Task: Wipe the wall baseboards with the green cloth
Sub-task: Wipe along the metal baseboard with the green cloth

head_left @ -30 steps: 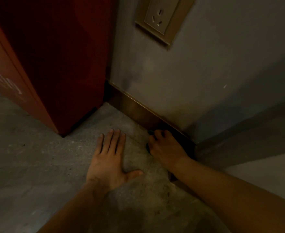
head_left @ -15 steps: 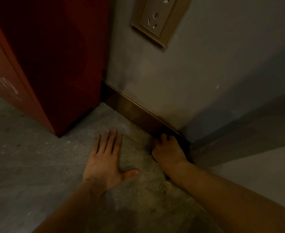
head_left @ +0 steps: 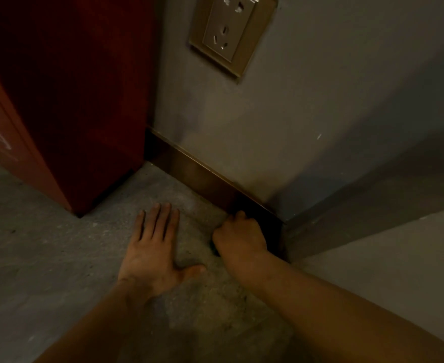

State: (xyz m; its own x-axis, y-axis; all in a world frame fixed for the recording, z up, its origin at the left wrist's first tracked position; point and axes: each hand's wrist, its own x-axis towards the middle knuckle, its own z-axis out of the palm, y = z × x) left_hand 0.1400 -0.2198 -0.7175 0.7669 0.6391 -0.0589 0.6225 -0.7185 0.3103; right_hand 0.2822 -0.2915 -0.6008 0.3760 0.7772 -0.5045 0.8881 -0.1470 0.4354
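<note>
A brass-coloured baseboard [head_left: 197, 171] runs along the foot of the grey wall, from a red cabinet to the wall's outer corner. My right hand [head_left: 239, 238] is closed into a fist and pressed against the baseboard's dark end near that corner. Only a dark sliver of the green cloth [head_left: 214, 249] shows under the fist; the rest is hidden by the hand. Left of it, my left hand [head_left: 151, 251] lies flat on the concrete floor with fingers spread, holding nothing.
A red cabinet [head_left: 84, 100] stands against the wall at the left, closing off that end of the baseboard. A wall socket [head_left: 228, 30] sits above. A second baseboard [head_left: 373, 205] continues round the corner to the right. Speckled concrete floor [head_left: 32, 244] surrounds the hands.
My right hand has curled tighter and slid slightly along the baseboard toward the corner. My left hand stays flat on the floor. The view has shifted a little.
</note>
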